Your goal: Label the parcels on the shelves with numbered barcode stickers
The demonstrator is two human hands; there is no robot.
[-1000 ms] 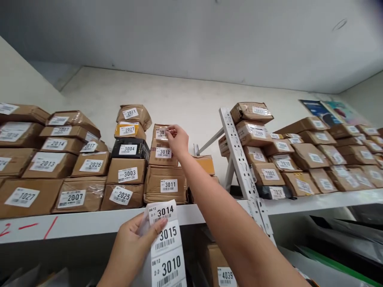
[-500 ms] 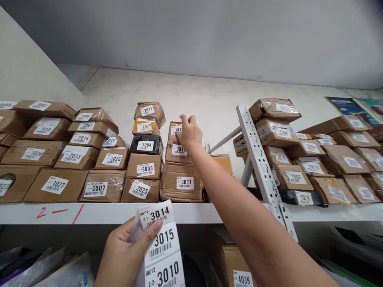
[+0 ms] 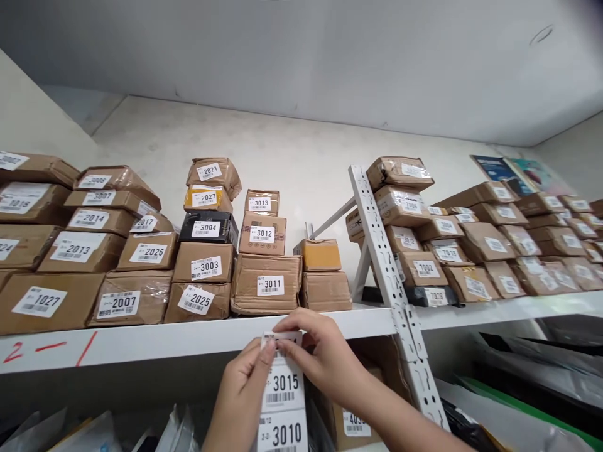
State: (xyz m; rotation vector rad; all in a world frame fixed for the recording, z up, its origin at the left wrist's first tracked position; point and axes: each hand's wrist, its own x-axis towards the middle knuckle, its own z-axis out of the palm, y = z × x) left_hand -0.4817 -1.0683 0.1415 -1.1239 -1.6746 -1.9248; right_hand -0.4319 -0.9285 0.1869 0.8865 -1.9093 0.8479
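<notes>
Over in front of the shelf's front edge [image 3: 198, 337], below the box marked 3011 [image 3: 266, 285], the left hand [image 3: 242, 383] grips the label strip [image 3: 284, 398] by its upper left side; the right hand [image 3: 325, 348] seems pinched on the top label [image 3: 291, 339]. I'd keep the strip taut and peel slowly, folding back low, so the paper neither curls nor tears.

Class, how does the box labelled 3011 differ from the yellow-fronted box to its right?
The 3011 box bears a white label; the yellow box shows none. The 3011 box stands on the shelf; the yellow box sits on a brown box. The 3011 box looks larger than the yellow box. Both belong to stacks.
</notes>
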